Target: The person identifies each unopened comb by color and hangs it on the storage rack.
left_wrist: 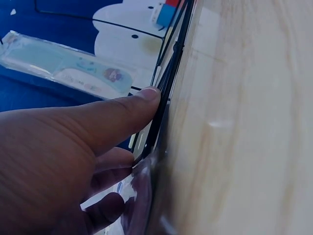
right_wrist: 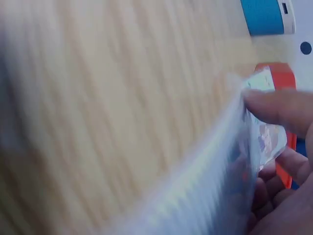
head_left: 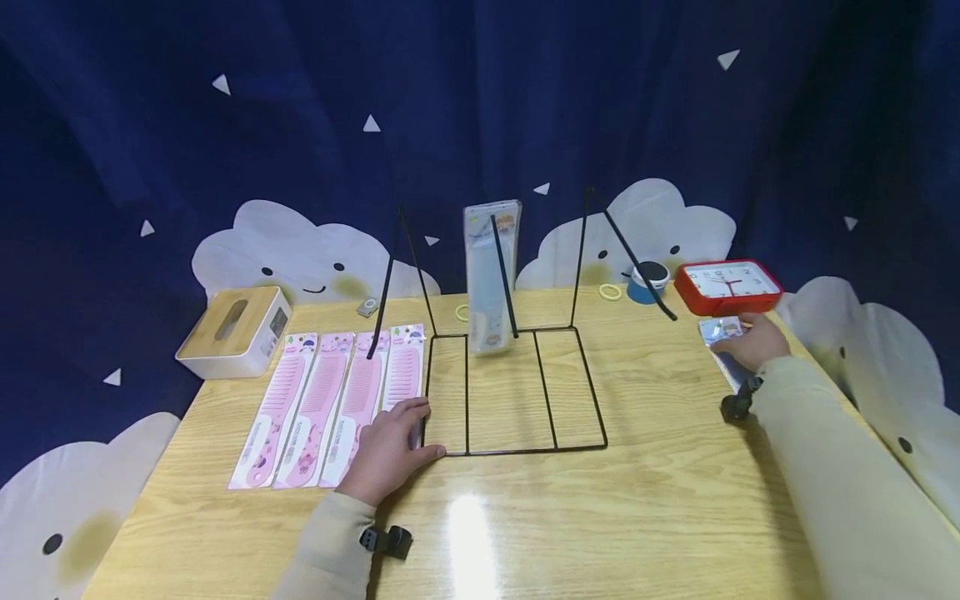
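Observation:
At the front left corner of a black wire display rack, my left hand holds the frame, with the thumb on one bar and the fingers around the corner. A packaged blue comb hangs upright from the rack's middle prong. Several packaged pink combs lie side by side to the left, the nearest partly behind my left hand. Over at the right, my right hand pinches the top of another packaged comb, blurred in the right wrist view and mostly hidden in the head view.
A red clock lies just beyond my right hand, with a blue-and-white round container to its left. Yellow rings lie at the back edge. A tissue box and a small grey object are at back left. The rack's prongs jut upward.

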Motion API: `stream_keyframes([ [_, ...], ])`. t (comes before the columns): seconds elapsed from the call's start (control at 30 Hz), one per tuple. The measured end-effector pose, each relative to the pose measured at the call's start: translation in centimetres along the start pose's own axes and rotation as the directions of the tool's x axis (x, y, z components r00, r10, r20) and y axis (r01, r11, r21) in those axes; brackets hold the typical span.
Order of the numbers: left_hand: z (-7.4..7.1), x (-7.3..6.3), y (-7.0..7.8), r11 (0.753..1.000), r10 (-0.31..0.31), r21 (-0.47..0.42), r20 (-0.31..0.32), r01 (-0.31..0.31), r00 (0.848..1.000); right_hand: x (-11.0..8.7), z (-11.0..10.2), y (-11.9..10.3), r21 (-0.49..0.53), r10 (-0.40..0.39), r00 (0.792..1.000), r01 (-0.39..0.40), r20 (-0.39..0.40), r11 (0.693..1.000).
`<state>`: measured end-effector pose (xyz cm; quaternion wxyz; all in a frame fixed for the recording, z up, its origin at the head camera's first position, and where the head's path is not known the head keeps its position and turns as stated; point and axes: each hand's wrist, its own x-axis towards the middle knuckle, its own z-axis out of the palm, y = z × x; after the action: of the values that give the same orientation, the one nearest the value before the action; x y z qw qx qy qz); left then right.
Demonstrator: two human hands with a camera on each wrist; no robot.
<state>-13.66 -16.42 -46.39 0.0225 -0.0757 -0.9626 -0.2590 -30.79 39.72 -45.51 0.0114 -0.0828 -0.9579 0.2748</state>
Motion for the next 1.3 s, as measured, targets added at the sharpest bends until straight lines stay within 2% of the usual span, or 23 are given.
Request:
stream_keyframes([
  [0.17, -0.1, -0.1, 0.1, 1.0, 0.009, 0.003, -0.011, -0.008, 1.0, -0.7, 0.4, -1.5, 0.069, 0.028, 0.997, -0.024, -0.066, 0.997],
  [0.3, -0.2, -0.1, 0.1, 1.0, 0.018, 0.006, -0.016, -0.018, 1.0, -1.9, 0.8, -4.9, 0.187, 0.018, 0.994, 0.003, -0.111, 0.982],
  [0.37, -0.2, -0.1, 0.2, 1.0, 0.015, 0.005, -0.018, -0.015, 1.0, -2.9, 0.7, -7.3, 0.24, -0.009, 0.994, 0.036, -0.113, 0.97],
  [0.5, -0.1, -0.1, 0.2, 1.0, 0.019, 0.013, -0.023, -0.019, 1.0, -5.6, 0.8, -12.4, 0.311, -0.145, 0.978, 0.186, -0.15, 0.932],
  [0.63, -0.1, -0.1, 0.1, 1.0, 0.02, 0.015, -0.022, -0.02, 1.0, -9.5, 1.0, -17.7, 0.423, -0.303, 0.938, 0.347, -0.169, 0.837],
  [0.73, -0.1, -0.1, 0.2, 1.0, 0.018, 0.016, -0.017, -0.018, 1.0, -12.9, 0.9, -21.3, 0.494, -0.422, 0.89, 0.448, -0.172, 0.745],
  [0.83, -0.2, 0.0, 0.2, 1.0, 0.013, 0.011, -0.012, -0.013, 1.0, -16.4, 0.6, -24.2, 0.53, -0.531, 0.827, 0.539, -0.186, 0.655],
  [0.93, -0.2, 0.0, 0.1, 1.0, 0.012, 0.008, -0.01, -0.012, 1.0, -19.6, 0.1, -26.7, 0.616, -0.618, 0.756, 0.597, -0.216, 0.515],
  [1.03, -0.3, 0.0, 0.1, 1.0, 0.009, 0.007, -0.009, -0.009, 1.0, -21.6, -0.4, -28.3, 0.68, -0.68, 0.684, 0.632, -0.264, 0.371],
  [1.1, -0.3, 0.0, 0.1, 1.0, 0.006, 0.005, -0.006, -0.006, 1.0, -22.4, -0.7, -29.1, 0.702, -0.697, 0.652, 0.645, -0.298, 0.303],
  [1.13, -0.3, 0.0, 0.1, 1.0, 0.003, 0.004, -0.004, -0.003, 1.0, -22.6, -0.9, -29.4, 0.707, -0.698, 0.646, 0.647, -0.309, 0.286],
  [1.2, -0.3, 0.0, 0.1, 1.0, 0.0, 0.003, -0.001, 0.0, 1.0, -22.7, -1.1, -29.7, 0.711, -0.689, 0.651, 0.645, -0.318, 0.281],
  [1.23, -0.3, 0.0, 0.1, 1.0, 0.0, 0.003, 0.001, 0.0, 1.0, -22.7, -1.1, -29.8, 0.712, -0.683, 0.657, 0.641, -0.318, 0.286],
  [1.3, -0.3, 0.0, 0.1, 1.0, -0.001, 0.003, 0.003, 0.001, 1.0, -22.5, -1.0, -29.8, 0.709, -0.667, 0.679, 0.63, -0.307, 0.316],
])
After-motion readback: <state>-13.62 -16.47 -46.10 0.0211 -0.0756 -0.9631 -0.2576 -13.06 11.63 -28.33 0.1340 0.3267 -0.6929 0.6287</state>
